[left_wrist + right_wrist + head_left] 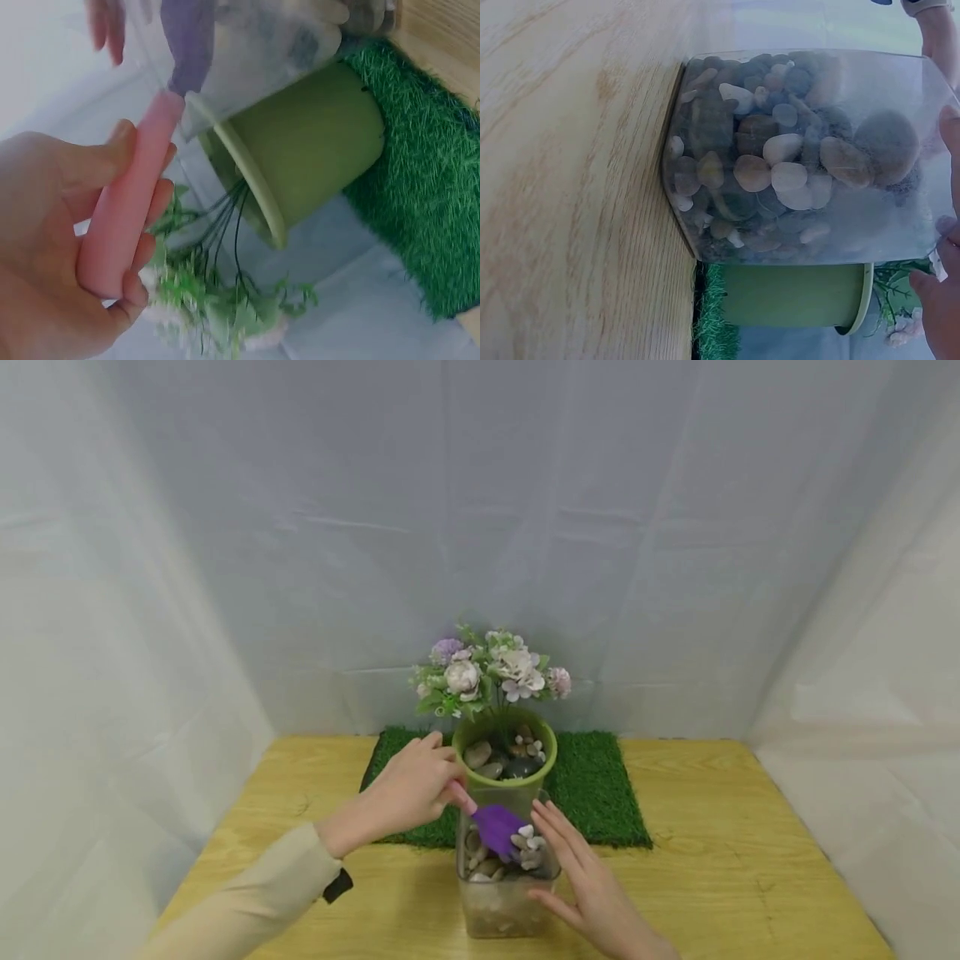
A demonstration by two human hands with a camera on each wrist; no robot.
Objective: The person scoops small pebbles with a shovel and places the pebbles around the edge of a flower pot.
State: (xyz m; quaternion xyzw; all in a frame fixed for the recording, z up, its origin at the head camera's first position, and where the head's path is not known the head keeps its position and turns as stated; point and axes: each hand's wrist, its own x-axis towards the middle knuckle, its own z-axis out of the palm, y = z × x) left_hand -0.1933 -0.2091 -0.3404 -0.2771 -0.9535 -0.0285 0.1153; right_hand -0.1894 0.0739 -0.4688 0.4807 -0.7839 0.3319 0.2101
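My left hand grips the pink handle of a small toy shovel with a purple blade. The blade tilts down inside a clear plastic container, where pebbles lie at its tip. More stones show through the container's wall. Beside the container's right rim is my right hand, its fingers extended; whether they press on the wall I cannot tell. Just behind stands a green flowerpot with stones inside and artificial flowers rising from it.
A green artificial grass mat lies under the flowerpot. The container stands on the wooden table at the mat's front edge. Pale sheeting hangs behind the table and along both sides.
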